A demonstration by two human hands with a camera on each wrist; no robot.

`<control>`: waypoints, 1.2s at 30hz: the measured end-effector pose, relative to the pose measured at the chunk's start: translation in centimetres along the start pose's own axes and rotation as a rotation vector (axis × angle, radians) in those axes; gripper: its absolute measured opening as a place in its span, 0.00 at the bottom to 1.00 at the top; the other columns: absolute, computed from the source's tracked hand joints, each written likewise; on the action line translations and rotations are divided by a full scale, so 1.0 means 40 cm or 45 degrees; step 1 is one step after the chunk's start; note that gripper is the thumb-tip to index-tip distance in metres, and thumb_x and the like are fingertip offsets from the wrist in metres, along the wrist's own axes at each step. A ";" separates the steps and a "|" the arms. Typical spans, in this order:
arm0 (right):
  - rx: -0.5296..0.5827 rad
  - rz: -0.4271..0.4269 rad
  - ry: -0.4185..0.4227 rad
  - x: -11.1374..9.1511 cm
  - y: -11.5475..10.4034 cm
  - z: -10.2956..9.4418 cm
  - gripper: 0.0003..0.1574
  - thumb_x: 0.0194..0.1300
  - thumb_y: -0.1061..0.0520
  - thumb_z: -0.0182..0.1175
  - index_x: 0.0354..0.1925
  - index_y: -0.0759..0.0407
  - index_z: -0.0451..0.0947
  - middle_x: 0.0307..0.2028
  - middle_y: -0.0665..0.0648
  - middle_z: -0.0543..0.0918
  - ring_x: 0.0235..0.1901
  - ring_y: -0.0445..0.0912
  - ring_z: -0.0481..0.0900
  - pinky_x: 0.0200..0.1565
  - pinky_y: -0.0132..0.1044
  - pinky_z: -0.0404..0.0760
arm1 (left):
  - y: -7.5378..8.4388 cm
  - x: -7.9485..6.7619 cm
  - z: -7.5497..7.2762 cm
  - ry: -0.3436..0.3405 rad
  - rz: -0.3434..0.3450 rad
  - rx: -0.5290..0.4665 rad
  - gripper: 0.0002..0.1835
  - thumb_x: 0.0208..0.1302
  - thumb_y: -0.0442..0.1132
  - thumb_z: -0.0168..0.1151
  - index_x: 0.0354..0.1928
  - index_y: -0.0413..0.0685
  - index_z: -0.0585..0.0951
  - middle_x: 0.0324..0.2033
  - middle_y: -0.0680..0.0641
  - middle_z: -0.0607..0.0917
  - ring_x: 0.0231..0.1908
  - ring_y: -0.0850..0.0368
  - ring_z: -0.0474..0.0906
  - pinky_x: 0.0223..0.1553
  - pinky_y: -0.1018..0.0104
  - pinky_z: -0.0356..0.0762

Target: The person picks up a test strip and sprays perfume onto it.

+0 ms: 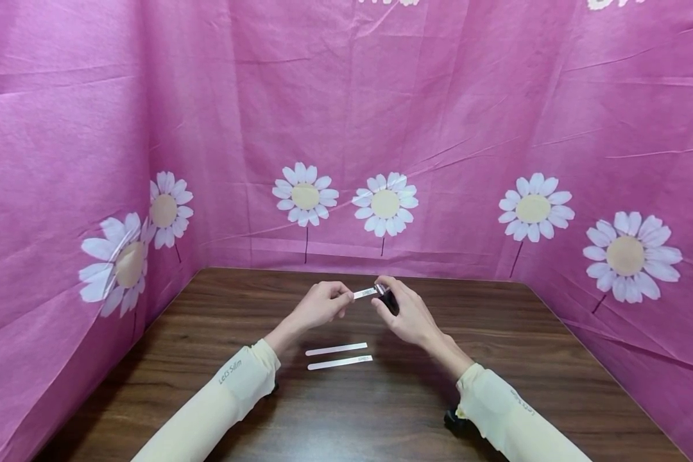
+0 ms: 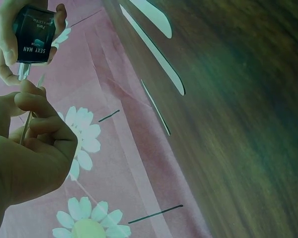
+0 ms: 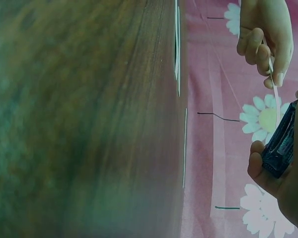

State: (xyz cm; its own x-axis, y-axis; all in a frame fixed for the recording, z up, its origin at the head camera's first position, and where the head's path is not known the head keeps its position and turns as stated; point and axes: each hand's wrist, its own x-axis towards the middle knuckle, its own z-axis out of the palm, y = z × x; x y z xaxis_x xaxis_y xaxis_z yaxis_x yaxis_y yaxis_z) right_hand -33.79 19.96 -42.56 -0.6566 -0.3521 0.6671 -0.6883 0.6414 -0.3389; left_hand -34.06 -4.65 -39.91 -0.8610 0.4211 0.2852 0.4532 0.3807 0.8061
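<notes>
My left hand (image 1: pixel 325 303) pinches a white paper test strip (image 1: pixel 365 293) between thumb and fingers, its printed end pointing right. My right hand (image 1: pixel 409 311) grips a dark perfume bottle (image 2: pixel 34 37), lettered "SEXY MAN" in the left wrist view. The bottle's silver spray nozzle (image 1: pixel 379 290) sits close to the strip's printed end, overlapping it in the head view. Both hands are raised over the far half of the table. In the right wrist view, the strip (image 3: pixel 276 101) reaches down toward the bottle (image 3: pixel 279 146), whose upper part is partly hidden by the hand.
Two more white strips, an upper one (image 1: pixel 336 350) and a lower one (image 1: pixel 339 363), lie side by side on the brown wooden table (image 1: pixel 358 417), nearer to me than the hands. A pink curtain (image 1: pixel 346 115) with printed daisies surrounds the table's back and sides.
</notes>
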 end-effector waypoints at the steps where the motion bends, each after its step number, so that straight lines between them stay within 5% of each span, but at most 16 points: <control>1: -0.002 -0.001 -0.001 0.000 0.000 0.001 0.27 0.70 0.43 0.62 0.63 0.47 0.72 0.44 0.49 0.79 0.39 0.45 0.76 0.40 0.46 0.76 | -0.001 0.000 0.000 0.000 -0.001 0.000 0.08 0.76 0.39 0.58 0.39 0.46 0.84 0.18 0.50 0.80 0.13 0.61 0.68 0.17 0.68 0.66; 19: 0.006 -0.011 0.004 0.002 -0.005 0.001 0.28 0.70 0.43 0.62 0.63 0.50 0.73 0.45 0.49 0.80 0.40 0.45 0.76 0.41 0.47 0.77 | 0.003 0.000 -0.001 -0.002 0.009 0.023 0.09 0.76 0.41 0.58 0.40 0.47 0.84 0.18 0.50 0.80 0.13 0.60 0.68 0.16 0.68 0.66; 27: 0.032 0.030 0.042 0.003 -0.009 0.001 0.33 0.69 0.41 0.64 0.68 0.41 0.67 0.49 0.51 0.81 0.44 0.47 0.79 0.45 0.51 0.78 | -0.004 0.001 0.001 -0.007 -0.008 -0.001 0.09 0.76 0.41 0.58 0.39 0.47 0.84 0.18 0.50 0.80 0.13 0.61 0.68 0.16 0.68 0.65; 36: 0.043 0.003 0.068 0.002 -0.008 0.000 0.30 0.69 0.43 0.64 0.65 0.47 0.71 0.53 0.52 0.81 0.50 0.48 0.79 0.50 0.51 0.77 | -0.007 0.003 0.001 -0.009 -0.006 -0.006 0.08 0.76 0.41 0.58 0.39 0.47 0.84 0.18 0.50 0.80 0.14 0.61 0.68 0.17 0.68 0.66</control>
State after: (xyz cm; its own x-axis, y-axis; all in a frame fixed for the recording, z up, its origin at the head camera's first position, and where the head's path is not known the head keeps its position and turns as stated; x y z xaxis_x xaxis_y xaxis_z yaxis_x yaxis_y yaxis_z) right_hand -33.63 19.73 -42.40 -0.6414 -0.3131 0.7004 -0.6974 0.6183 -0.3623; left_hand -34.27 -4.69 -40.12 -0.8616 0.4250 0.2774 0.4477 0.3788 0.8100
